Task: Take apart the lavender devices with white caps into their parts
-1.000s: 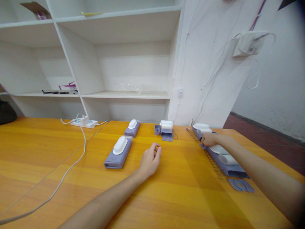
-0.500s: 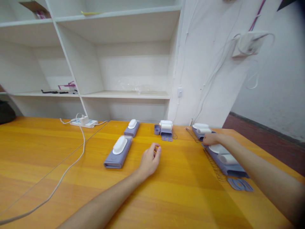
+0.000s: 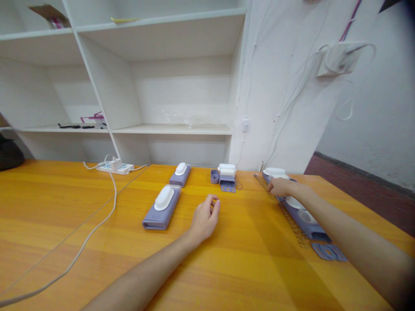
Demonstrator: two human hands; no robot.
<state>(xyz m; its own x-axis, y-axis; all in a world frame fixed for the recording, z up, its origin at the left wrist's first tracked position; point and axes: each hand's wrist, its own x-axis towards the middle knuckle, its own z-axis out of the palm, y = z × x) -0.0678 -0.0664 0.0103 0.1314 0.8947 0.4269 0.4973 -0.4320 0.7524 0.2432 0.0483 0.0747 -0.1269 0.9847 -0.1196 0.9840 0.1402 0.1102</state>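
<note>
My left hand [image 3: 205, 218] rests on the table, its fingers loosely curled and the thumb apart, holding nothing. Left of it lies a purple flat case [image 3: 162, 211] with a white oval piece [image 3: 164, 197] on top. My right hand [image 3: 280, 187] reaches to the far right, fingers bent down and drawn together over a row of purple cases. Whatever its fingertips hold, if anything, is hidden. Under my right forearm lies a purple case [image 3: 306, 222] with white pieces on it, partly covered. Behind the hand sits another purple case with a white oval piece [image 3: 275, 172].
A second purple case [image 3: 180, 176] stands further back. A small purple cup-like part [image 3: 214, 176] sits beside a white roll [image 3: 227, 170]. Purple flat cut-out pieces [image 3: 329, 252] and wire coils [image 3: 296, 229] lie at right. A power strip [image 3: 116, 166] trails a white cable [image 3: 94, 231].
My right hand has moved a little left, off the nearer right-hand case toward the gap by the wire coils. My left hand has stayed in place.
</note>
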